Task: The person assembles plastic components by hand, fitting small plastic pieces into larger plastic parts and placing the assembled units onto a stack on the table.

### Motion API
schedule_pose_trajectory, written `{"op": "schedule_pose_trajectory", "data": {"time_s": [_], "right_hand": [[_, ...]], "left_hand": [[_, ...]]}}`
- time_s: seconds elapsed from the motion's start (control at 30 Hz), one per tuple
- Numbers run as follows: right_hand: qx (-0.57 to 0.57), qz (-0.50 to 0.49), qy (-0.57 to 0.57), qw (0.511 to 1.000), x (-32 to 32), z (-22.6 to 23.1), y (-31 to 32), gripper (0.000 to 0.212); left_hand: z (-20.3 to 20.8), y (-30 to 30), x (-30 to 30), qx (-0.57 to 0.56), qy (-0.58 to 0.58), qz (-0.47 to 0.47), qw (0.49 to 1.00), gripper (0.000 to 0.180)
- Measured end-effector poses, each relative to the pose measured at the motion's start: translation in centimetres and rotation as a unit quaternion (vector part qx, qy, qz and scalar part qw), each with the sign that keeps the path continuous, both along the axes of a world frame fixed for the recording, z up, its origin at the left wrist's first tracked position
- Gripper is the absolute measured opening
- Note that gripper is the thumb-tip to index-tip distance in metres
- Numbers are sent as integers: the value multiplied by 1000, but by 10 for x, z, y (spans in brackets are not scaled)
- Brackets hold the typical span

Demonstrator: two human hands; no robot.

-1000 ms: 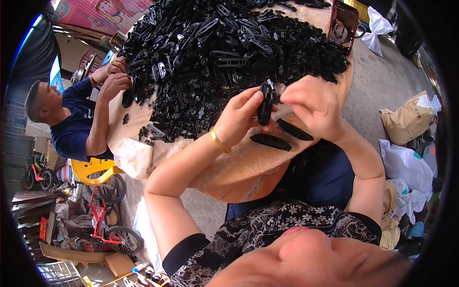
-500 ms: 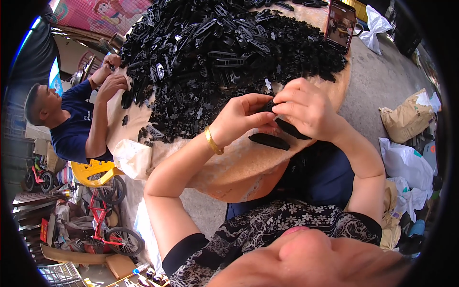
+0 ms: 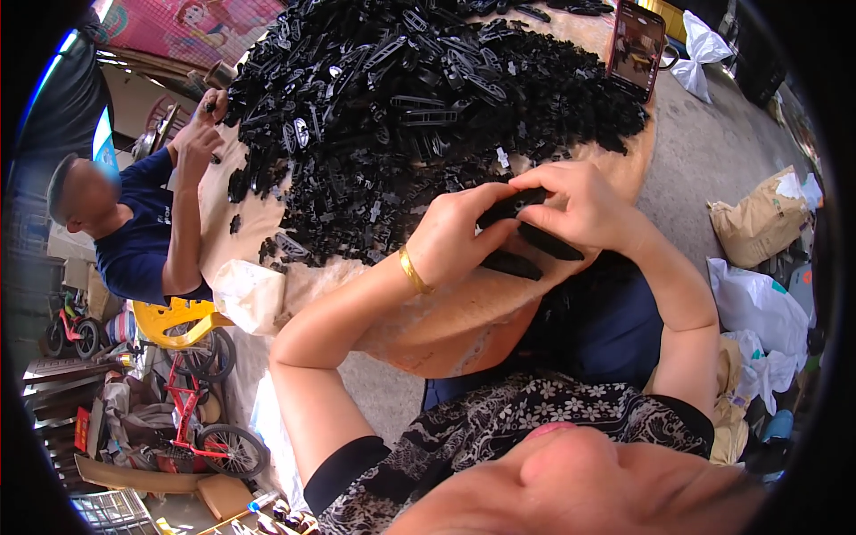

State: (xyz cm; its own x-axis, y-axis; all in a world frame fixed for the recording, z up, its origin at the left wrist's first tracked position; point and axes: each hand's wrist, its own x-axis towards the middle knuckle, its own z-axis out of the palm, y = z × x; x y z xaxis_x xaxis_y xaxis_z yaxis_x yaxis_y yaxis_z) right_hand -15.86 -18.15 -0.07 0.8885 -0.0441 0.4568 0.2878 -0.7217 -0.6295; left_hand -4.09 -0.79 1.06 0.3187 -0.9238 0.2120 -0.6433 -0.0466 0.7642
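Between both hands, just above the table's near edge, is an elongated black plastic part (image 3: 512, 207). My left hand (image 3: 450, 225) pinches one end with thumb and fingers closed. At the other end, my right hand (image 3: 578, 207) grips it the same way. Fingers cover some of its surface. Two similar long, dark parts lie on the table below the hands: one part (image 3: 555, 243) under my right hand, another part (image 3: 513, 264) nearer the edge. Beyond the hands spreads a big heap of black plastic pieces (image 3: 374, 98), long slotted ones and small cross-shaped ones mixed.
A phone (image 3: 635, 52) stands at the tan-covered table's (image 3: 615, 183) far right. At the left, a co-worker (image 3: 134, 223) handles a small black piece. A whitish bag (image 3: 248, 296) sits at the left edge, near a yellow chair (image 3: 174, 323). Sacks (image 3: 758, 218) lie on the floor right.
Both hands have shifted and spread a little apart, showing more of the held black part. My left hand has come lower, over the nearer part. The co-worker's hands have risen slightly.
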Motion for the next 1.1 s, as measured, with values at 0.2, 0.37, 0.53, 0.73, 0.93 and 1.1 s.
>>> {"op": "schedule_pose_trajectory", "data": {"time_s": [0.2, 0.37, 0.53, 0.73, 0.93, 1.1], "right_hand": [[10, 135, 160, 978, 2, 7, -15, 21], [33, 20, 93, 995, 7, -2, -5, 20], [-100, -28, 3, 995, 18, -15, -5, 19], [-152, -20, -34, 988, 24, -18, -5, 13], [-130, -49, -68, 988, 23, -17, -6, 11], [86, -81, -91, 989, 13, 1, -2, 8]], "left_hand": [[0, -7, 58, -113, -371, 131, 912, 22], [-4, -11, 96, -95, -501, 159, 845, 45], [-10, -11, 98, -61, -404, 127, 904, 38], [-2, -10, 74, -161, -248, 221, 929, 36], [1, -8, 47, -172, 373, 106, 906, 44], [-10, -7, 22, -65, 498, 32, 864, 31]]}}
